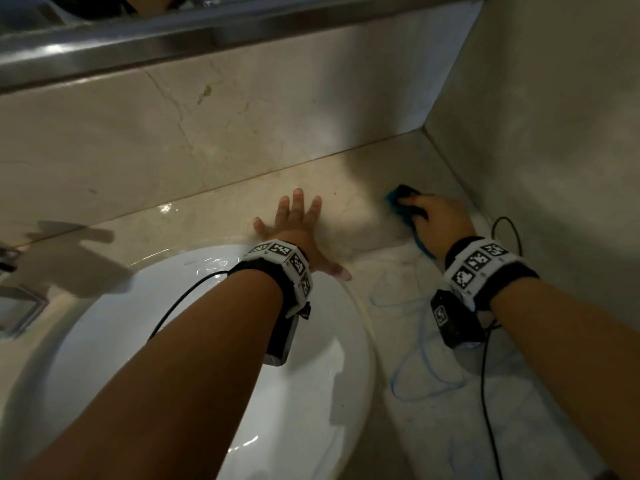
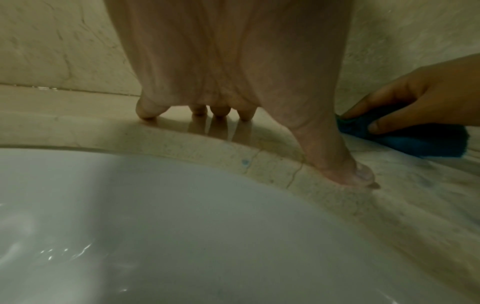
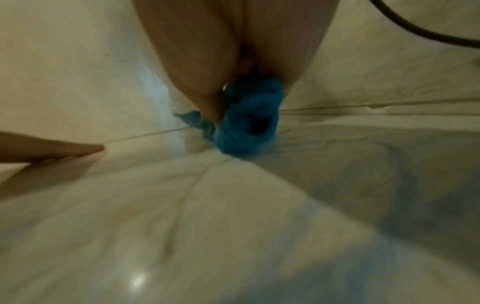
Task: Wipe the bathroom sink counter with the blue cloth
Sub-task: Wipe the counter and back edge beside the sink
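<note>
A: Count: two hands, one blue cloth (image 1: 401,206), one white sink basin (image 1: 104,341), two wrist bands with black-and-white markers, two black cables

B: Left hand (image 1: 294,230)?

A: Flat on the worktop (image 1: 214,216) just behind the basin rim, fingers (image 2: 219,112) spread and straight, tips touching stone, thumb (image 2: 345,166) down on the worktop just past the curved stone edge. Holding nothing

B: Right hand (image 1: 436,220)?

A: Curled round the blue cloth, pressing it onto the worktop in the back right corner, close to where back wall (image 1: 138,133) and side wall (image 1: 554,116) meet. Cloth bunched, sticking out past the fingertips and under the palm in the head view

B: Basin contents?

A: Nothing solid visible inside; glints on the white surface, cannot tell whether water. Thin blue lines showing on the worktop nearer the camera, right of the basin. Blurred metal shape at the left edge, unidentifiable

B: Above?

A: Metal-edged ledge (image 1: 173,39) running along the top of the back wall
</note>
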Available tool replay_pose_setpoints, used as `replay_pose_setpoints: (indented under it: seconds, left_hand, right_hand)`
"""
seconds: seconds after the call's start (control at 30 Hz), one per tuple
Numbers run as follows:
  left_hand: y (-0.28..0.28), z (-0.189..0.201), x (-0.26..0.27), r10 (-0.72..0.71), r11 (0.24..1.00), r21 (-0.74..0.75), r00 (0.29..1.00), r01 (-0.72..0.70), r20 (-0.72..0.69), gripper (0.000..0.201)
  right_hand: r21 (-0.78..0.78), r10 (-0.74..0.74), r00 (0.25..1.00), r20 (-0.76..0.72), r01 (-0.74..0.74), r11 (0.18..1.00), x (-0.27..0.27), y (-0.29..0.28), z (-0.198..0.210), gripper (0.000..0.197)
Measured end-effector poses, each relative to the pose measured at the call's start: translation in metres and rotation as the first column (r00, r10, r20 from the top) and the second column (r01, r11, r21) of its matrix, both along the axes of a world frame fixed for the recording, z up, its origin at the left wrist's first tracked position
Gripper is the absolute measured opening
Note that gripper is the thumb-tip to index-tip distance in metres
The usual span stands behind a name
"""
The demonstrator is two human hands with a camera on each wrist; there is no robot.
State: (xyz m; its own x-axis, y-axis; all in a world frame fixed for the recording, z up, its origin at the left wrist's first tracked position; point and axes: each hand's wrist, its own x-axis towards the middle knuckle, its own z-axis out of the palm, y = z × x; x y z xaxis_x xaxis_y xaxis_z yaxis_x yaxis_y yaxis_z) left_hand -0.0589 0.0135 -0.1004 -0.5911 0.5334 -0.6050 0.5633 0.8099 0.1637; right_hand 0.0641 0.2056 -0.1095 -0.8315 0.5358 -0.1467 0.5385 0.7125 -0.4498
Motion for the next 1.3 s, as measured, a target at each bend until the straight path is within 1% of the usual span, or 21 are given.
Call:
replay_pose_setpoints:
  seconds: [0.07,0.17,0.23,0.27,0.3,0.33,0.43,0.47,0.5,0.57,0.63,0.67,0.77,0.87,0.93,1.03,1.07,1.13,1.23,1.3]
  left_hand:
    - [0.000,-0.001,0.000,-0.002,1.000,0.002,1.000,0.002,-0.003,0.143]
    - [0.001,-0.001,0.000,-0.001,1.000,-0.007,1.000,0.001,-0.009,0.144]
    - [0.001,-0.001,0.000,-0.001,1.000,-0.012,1.000,0.001,-0.010,0.144]
    - [0.001,-0.001,0.000,-0.001,1.000,-0.010,1.000,0.001,-0.012,0.144]
    - [0.000,-0.001,0.000,-0.001,1.000,-0.007,1.000,0.001,-0.015,0.144]
    - [-0.001,-0.001,0.000,-0.003,1.000,-0.003,1.000,0.003,-0.017,0.143]
    - [-0.002,-0.003,0.002,-0.005,1.000,0.002,1.000,0.005,-0.012,0.140]
    - [-0.002,-0.003,0.002,-0.006,1.000,0.000,1.000,0.006,-0.009,0.140]
    - [-0.002,-0.001,0.003,-0.007,1.000,0.001,1.000,0.007,-0.006,0.138]
    - [0.000,0.003,0.007,-0.035,0.999,0.014,0.999,0.035,-0.018,0.133]
    - [0.003,0.007,0.014,-0.107,0.994,0.026,0.994,0.108,-0.035,0.128]
    - [0.005,0.008,0.017,-0.132,0.991,0.032,0.991,0.132,-0.024,0.129]
    - [0.009,0.004,0.024,-0.130,0.991,0.024,0.991,0.130,0.009,0.136]
    - [0.009,0.000,0.025,-0.117,0.993,0.029,0.993,0.117,0.006,0.139]
    - [0.008,-0.001,0.024,-0.110,0.992,0.055,0.994,0.110,0.010,0.139]
    - [0.008,-0.001,0.025,-0.100,0.993,0.063,0.995,0.099,0.017,0.138]
    - [0.008,-0.001,0.025,-0.096,0.994,0.063,0.995,0.095,0.017,0.138]
    - [0.008,-0.001,0.025,-0.092,0.994,0.065,0.996,0.091,0.018,0.138]
    - [0.009,0.000,0.025,-0.099,0.994,0.051,0.995,0.098,0.012,0.140]
    - [0.010,0.002,0.026,-0.098,0.995,0.033,0.995,0.097,0.017,0.141]
  right_hand:
    - [0.046,0.035,0.999,0.003,-0.035,0.998,0.002,-0.020,-0.001,0.041]
    - [0.073,0.208,0.976,-0.065,-0.203,0.976,0.014,-0.058,-0.004,0.036]
    - [0.077,0.317,0.947,-0.045,-0.313,0.947,0.023,-0.069,-0.004,0.035]
    - [0.067,0.340,0.940,-0.028,-0.338,0.939,0.024,-0.066,-0.004,0.034]
    - [0.056,0.333,0.943,-0.023,-0.331,0.942,0.023,-0.059,-0.004,0.035]
    - [0.041,0.284,0.958,-0.027,-0.283,0.958,0.021,-0.049,-0.004,0.035]
    - [0.039,0.036,0.999,-0.032,-0.035,0.999,0.015,-0.017,-0.002,0.037]
    - [0.060,-0.014,1.000,-0.018,0.015,0.998,0.014,-0.011,-0.002,0.038]
    - [0.082,-0.034,0.999,0.000,0.034,0.996,0.014,-0.010,-0.002,0.038]
    - [0.102,-0.019,0.999,0.030,0.016,0.995,0.017,-0.019,-0.001,0.038]
    - [0.087,0.025,0.999,0.025,-0.027,0.996,0.022,-0.035,-0.001,0.039]
    - [0.086,0.054,0.998,0.016,-0.055,0.995,0.025,-0.044,-0.002,0.039]
    - [0.107,0.150,0.989,0.012,-0.150,0.983,0.035,-0.067,-0.003,0.040]
    - [0.055,0.174,0.984,-0.026,-0.173,0.983,0.036,-0.062,-0.003,0.038]
    - [0.046,0.125,0.992,-0.028,-0.124,0.991,0.031,-0.045,-0.004,0.037]
    - [0.094,-0.020,1.000,-0.003,0.020,0.995,0.018,-0.016,-0.007,0.039]
    - [0.106,-0.045,0.999,0.009,0.044,0.993,0.014,-0.011,-0.007,0.040]
    - [0.104,-0.050,0.998,0.025,0.047,0.993,0.010,-0.014,-0.009,0.043]
    - [0.090,0.036,0.999,0.004,-0.037,0.995,0.015,-0.044,-0.007,0.044]
    - [0.086,0.151,0.989,-0.003,-0.150,0.985,0.024,-0.067,-0.004,0.042]
